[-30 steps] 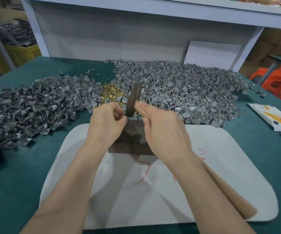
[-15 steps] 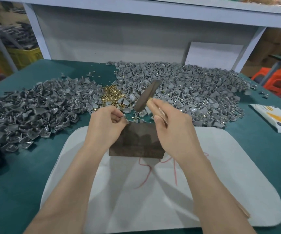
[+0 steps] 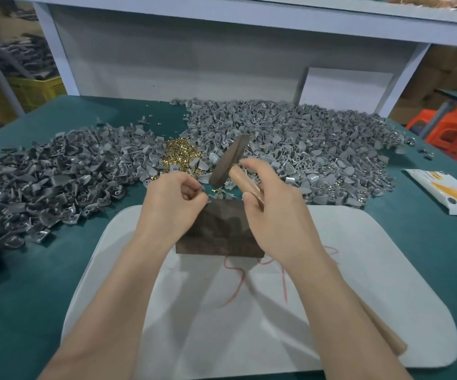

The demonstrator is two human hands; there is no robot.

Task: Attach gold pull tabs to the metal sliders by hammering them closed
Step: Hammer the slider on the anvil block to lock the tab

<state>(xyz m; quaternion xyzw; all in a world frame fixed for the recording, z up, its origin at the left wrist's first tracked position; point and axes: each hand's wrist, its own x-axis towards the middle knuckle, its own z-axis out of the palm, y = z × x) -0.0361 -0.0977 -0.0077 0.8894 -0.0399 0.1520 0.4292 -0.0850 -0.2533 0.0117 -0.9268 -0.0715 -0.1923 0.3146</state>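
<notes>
Containers first: the only one I can make out is a yellow crate at the upper left of the frame, behind the green table. Dark pieces are heaped above it, too blurred to name. Everything else lies loose. One pile of grey sliders spreads across the left middle, and a larger pile fills the upper right middle. The gold pull tabs form a small heap between the two, just above my hands.

My left hand has its fingers curled in, pinching a small grey piece at the upper left corner of the dark block. I cannot tell whether that piece is a slider. My right hand grips the wooden handle of the hammer, fingers wrapped round it and thumb laid along it. The head is tilted and raised above the block's far edge.

The block sits on the upper part of a white mat, whose rounded edge reaches near the sliders. The lower mat is open between my forearms. A white packet lies near the right edge, apart from the piles.
</notes>
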